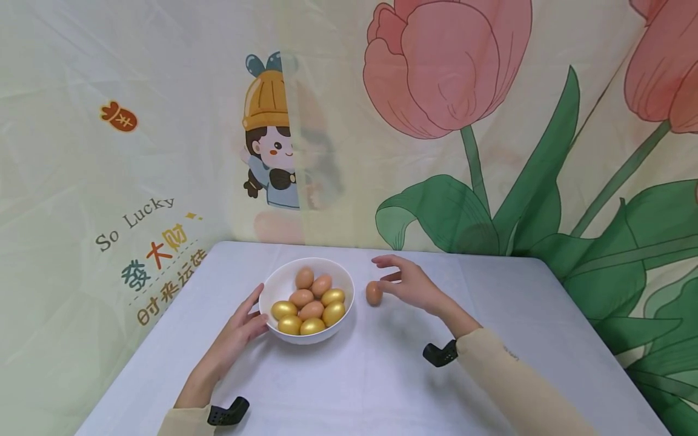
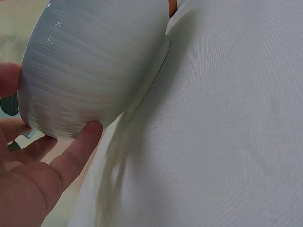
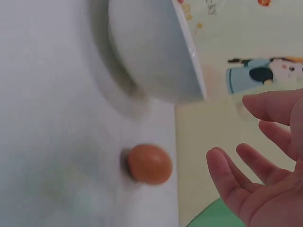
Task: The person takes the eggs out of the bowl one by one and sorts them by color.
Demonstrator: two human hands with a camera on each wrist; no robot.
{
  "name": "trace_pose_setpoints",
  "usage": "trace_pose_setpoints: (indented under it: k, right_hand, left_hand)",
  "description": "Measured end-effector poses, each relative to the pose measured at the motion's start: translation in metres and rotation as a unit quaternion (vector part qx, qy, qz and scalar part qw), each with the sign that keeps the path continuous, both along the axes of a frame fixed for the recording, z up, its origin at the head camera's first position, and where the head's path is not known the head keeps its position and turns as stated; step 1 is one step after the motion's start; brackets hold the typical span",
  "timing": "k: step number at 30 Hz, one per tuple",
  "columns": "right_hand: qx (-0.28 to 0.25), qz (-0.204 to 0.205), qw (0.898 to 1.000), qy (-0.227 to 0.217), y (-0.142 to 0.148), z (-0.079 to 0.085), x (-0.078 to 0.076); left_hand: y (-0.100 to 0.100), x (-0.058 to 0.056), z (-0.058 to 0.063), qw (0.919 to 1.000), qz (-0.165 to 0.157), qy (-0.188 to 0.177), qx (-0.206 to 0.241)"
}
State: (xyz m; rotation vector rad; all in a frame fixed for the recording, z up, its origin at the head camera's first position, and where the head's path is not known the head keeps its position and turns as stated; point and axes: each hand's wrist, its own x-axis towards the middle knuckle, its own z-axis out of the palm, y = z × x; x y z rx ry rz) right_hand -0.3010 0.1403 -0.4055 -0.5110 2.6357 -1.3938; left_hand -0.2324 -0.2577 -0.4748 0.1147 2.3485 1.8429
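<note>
Bowl [image 1: 280, 283], white, on counter [image 1: 338, 387], left hand [image 1: 240, 329] with spread fingers against its side: four brown eggs [image 1: 312, 310], five golden eggs [image 1: 312, 327] already inside; one loose egg [image 1: 373, 295], brown, seemingly left, at right near right hand [image 1: 413, 287], fingers parted, holding nothing.

Looks like a staged tabletop set, room unclear: white-clothed table [image 1: 382, 375], printed hangings [image 1: 338, 54] with tulips [image 1: 447, 66], cartoon figure [image 1: 272, 145], lettering [image 1: 140, 214].
</note>
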Motion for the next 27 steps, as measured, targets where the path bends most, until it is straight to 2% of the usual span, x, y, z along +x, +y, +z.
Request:
trace_pose_setpoints:
  k: [5,11,18,27]
  right_hand:
    - [-0.024,0.024,0.999,0.005,-0.022,0.010,0.006]
    - [-0.062,0.049,0.997,-0.022,-0.046,0.012,0.010]
    - [-0.074,0.067,0.995,-0.014,-0.076,0.007,0.008]
    - [-0.084,0.046,0.995,-0.038,-0.108,-0.006,-0.005]
  left_hand:
    - [-0.001,0.000,-0.001,1.0000,-0.002,0.004,0.006]
    - [0.000,0.000,0.000,1.0000,-0.003,0.004,0.003]
    - [0.001,0.001,0.001,1.0000,0.000,0.004,-0.003]
    - [0.000,0.001,-0.001,1.0000,0.002,0.001,-0.004]
